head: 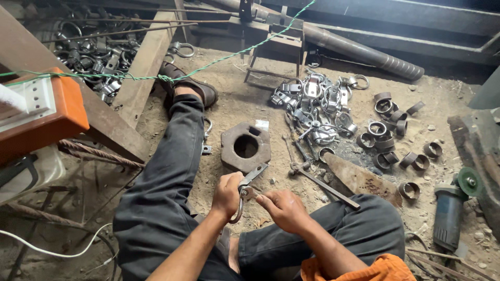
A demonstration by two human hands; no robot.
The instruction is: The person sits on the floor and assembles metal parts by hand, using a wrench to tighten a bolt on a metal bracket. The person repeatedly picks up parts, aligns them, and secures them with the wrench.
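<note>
Metal clamp (247, 188) is sitting gripped in both hands: left hand (227, 195) closing around its curved band, right hand (284, 208) pinching its bolt end, above the sandy floor (291, 192).

Lower curve of metal clamp (245, 193) hidden behind left hand (227, 194); orange box (39, 112) cut off by left edge; clamp's small fastener too small to tell.

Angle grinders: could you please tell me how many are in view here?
1. The angle grinder lies on the dirt at the right, green disc uppermost, well right of the left hand gripping a metal clamp. Others may hide under scrap.
</note>
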